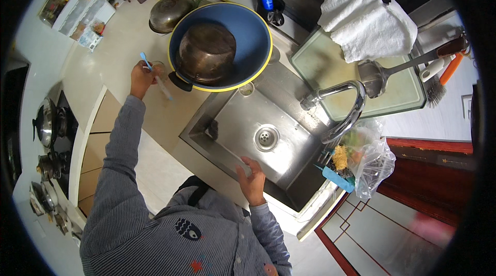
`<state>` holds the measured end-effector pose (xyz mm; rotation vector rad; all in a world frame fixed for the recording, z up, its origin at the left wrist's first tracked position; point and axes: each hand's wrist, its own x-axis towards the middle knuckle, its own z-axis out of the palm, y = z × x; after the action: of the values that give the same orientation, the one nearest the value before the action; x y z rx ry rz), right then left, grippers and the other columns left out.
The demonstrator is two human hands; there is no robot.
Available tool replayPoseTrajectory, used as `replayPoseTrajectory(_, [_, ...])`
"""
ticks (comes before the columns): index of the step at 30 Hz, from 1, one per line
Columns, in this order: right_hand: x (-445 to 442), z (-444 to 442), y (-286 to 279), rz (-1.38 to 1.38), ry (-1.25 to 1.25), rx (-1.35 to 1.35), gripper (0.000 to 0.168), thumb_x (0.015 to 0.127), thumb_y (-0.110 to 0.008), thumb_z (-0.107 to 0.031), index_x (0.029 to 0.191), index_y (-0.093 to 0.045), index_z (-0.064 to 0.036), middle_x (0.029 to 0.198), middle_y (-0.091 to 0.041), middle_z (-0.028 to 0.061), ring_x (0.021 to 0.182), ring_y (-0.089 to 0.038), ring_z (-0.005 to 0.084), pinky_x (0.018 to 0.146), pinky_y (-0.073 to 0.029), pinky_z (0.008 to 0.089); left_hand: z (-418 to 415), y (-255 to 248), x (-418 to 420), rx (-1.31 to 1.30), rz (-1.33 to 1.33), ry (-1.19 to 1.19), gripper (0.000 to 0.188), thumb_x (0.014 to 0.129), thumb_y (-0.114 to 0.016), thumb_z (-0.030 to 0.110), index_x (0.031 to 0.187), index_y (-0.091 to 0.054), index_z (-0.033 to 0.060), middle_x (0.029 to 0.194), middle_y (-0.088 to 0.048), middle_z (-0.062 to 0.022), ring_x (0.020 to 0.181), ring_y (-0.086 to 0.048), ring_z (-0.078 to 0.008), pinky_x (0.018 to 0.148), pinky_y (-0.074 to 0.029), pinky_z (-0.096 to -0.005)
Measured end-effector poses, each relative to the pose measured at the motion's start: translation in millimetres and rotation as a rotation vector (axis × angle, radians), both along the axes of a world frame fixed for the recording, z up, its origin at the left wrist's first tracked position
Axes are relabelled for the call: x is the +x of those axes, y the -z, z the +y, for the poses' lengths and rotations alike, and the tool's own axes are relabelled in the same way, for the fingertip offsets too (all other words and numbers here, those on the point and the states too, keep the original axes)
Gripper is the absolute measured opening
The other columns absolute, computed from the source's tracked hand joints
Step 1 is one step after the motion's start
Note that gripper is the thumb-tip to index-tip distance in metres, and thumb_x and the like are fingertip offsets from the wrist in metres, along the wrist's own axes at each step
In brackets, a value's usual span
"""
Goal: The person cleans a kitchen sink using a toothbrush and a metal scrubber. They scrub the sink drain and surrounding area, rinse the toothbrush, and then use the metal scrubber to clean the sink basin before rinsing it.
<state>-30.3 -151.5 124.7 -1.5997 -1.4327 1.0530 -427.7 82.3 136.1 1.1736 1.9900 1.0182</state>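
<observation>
My left hand (142, 78) is at the counter left of the sink, its fingers closed around a thin light-blue-tipped plastic stick (146, 60). Touching or just beside that hand is a small clear cup (158, 69); a pale, blue-ended strip (164, 89) extends below it. My right hand (252, 181) hovers over the near rim of the steel sink (232, 132), fingers apart and holding nothing. A large blue basin with a yellow rim (248, 39) straddles the counter and the sink's far left corner. Inside it, a dark metal pot (207, 53) lies upside down.
A curved chrome faucet (358, 101) arches at the sink's right. Behind it, a glass cutting board (395, 78) carries a white cloth (364, 20) and a ladle (374, 78). A sponge (340, 157) and a plastic bag (374, 163) crowd the right edge. An upturned metal bowl (169, 12) stands behind the basin.
</observation>
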Motion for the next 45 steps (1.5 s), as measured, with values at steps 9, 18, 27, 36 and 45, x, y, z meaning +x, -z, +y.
replayPoseTrajectory(9, [15, -16, 8, -0.032, 0.104, -0.055, 0.024, 0.083, -0.066, -0.013, 0.105, -0.063, -0.003, 0.102, -0.064, 0.0173, 0.090, -0.064, 0.0341, 0.075, -0.050, 0.0382, 21, 37, -27, -0.093, 0.199, -0.021, 0.033, 0.074, -0.078, 0.013, 0.089, -0.059, -0.0091, 0.062, -0.063, -0.0127, 0.047, -0.060, -0.0155, 0.042, -0.049, -0.0285])
replayPoseTrajectory(18, [16, -21, 8, 0.056, 0.155, -0.121, 0.027, 0.082, -0.067, -0.014, 0.108, -0.063, -0.005, 0.102, -0.064, 0.0165, 0.082, -0.063, 0.0324, 0.073, -0.049, 0.0384, 15, 26, -15, -0.029, 0.376, -0.032, 0.038, 0.071, -0.081, 0.015, 0.091, -0.058, -0.0076, 0.060, -0.063, -0.0119, 0.046, -0.059, -0.0146, 0.041, -0.048, -0.0282])
replayPoseTrajectory(27, [21, -28, 19, -0.044, 0.145, 0.008, 0.026, 0.082, -0.066, -0.013, 0.107, -0.063, -0.004, 0.100, -0.064, 0.0179, 0.087, -0.062, 0.0348, 0.076, -0.049, 0.0396, 14, 42, -41, -0.083, 0.218, 0.014, 0.040, 0.077, -0.079, 0.021, 0.098, -0.057, -0.0041, 0.067, -0.063, -0.0122, 0.048, -0.059, -0.0157, 0.043, -0.050, -0.0285])
replayPoseTrajectory(36, [36, -35, 19, -0.017, 0.246, -0.037, 0.024, 0.085, -0.067, -0.014, 0.107, -0.064, -0.006, 0.098, -0.067, 0.0106, 0.061, -0.060, 0.0171, 0.055, -0.046, 0.0288, 13, 28, -34, -0.106, 0.273, 0.010, 0.042, 0.077, -0.078, 0.021, 0.101, -0.056, -0.0046, 0.069, -0.063, -0.0123, 0.047, -0.058, -0.0147, 0.040, -0.044, -0.0268])
replayPoseTrajectory(45, [50, -45, 38, -0.354, 0.107, 0.152, 0.038, 0.076, -0.062, -0.001, 0.113, -0.063, -0.007, 0.113, -0.062, 0.0177, 0.091, -0.064, 0.0241, 0.060, -0.052, 0.0335, -3, -14, -33, 0.328, 0.169, 0.040, 0.021, 0.085, -0.070, 0.018, 0.098, -0.059, 0.0042, 0.062, -0.052, 0.0009, 0.047, -0.044, -0.0070, 0.042, -0.035, -0.0231])
